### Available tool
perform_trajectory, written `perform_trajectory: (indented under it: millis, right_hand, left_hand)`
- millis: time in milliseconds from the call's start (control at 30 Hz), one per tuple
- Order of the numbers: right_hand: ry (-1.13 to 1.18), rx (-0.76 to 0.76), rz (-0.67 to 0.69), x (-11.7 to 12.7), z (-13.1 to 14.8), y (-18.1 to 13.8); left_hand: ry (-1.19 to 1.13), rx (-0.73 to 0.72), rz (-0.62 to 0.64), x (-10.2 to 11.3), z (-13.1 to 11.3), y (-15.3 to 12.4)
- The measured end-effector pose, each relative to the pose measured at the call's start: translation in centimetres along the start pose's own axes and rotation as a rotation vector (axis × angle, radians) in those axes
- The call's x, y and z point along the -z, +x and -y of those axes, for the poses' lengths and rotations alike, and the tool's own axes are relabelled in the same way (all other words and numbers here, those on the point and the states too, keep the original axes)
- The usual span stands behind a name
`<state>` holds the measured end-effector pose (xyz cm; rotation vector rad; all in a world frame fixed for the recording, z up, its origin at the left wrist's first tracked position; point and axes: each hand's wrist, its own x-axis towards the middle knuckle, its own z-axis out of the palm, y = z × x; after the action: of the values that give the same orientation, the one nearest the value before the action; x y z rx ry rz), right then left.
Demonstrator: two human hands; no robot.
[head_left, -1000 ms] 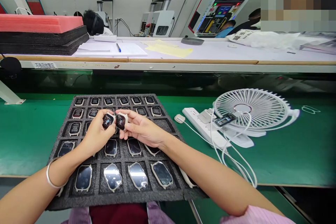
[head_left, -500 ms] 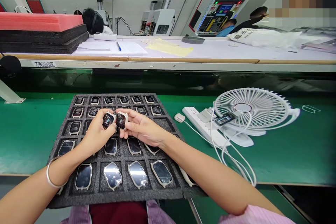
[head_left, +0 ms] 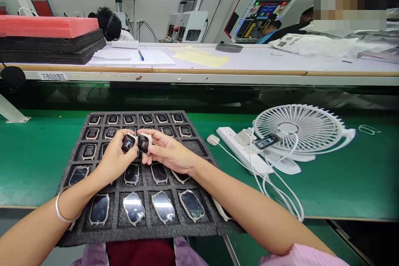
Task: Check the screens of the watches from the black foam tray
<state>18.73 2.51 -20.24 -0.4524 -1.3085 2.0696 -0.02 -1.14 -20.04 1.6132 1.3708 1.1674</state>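
My left hand (head_left: 120,154) is closed around a smartwatch case (head_left: 128,143) with a lit dark screen. Right beside it, my right hand (head_left: 166,149) grips a second smartwatch case (head_left: 144,143) by its edges, its screen also lit. The two cases are close together, side by side, above a black foam tray (head_left: 116,232). Strapless watch cases fill many of the tray's compartments. Those in the back rows show lines of text, while a front-row watch case (head_left: 99,209) has a dark screen. My hands and forearms hide part of the middle rows.
On the green bench (head_left: 336,191), right of the tray, are a white power strip (head_left: 232,143), looping cables and a white fan (head_left: 299,129). A raised shelf (head_left: 255,60) behind holds papers, a pen (head_left: 141,55) and stacked foam (head_left: 46,27). Other people are beyond it.
Both hands and the two watch cases stay in place. In the background, people's heads have shifted slightly.
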Motion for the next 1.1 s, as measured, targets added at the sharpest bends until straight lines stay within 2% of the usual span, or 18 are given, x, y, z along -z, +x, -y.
perform_trajectory:
  millis: [1100]
  right_hand:
    - [-0.011, 0.020, 0.037, 0.00, -0.08, -0.07]
  left_hand:
    - [-0.060, 0.025, 0.020, 0.05, -0.07, 0.03]
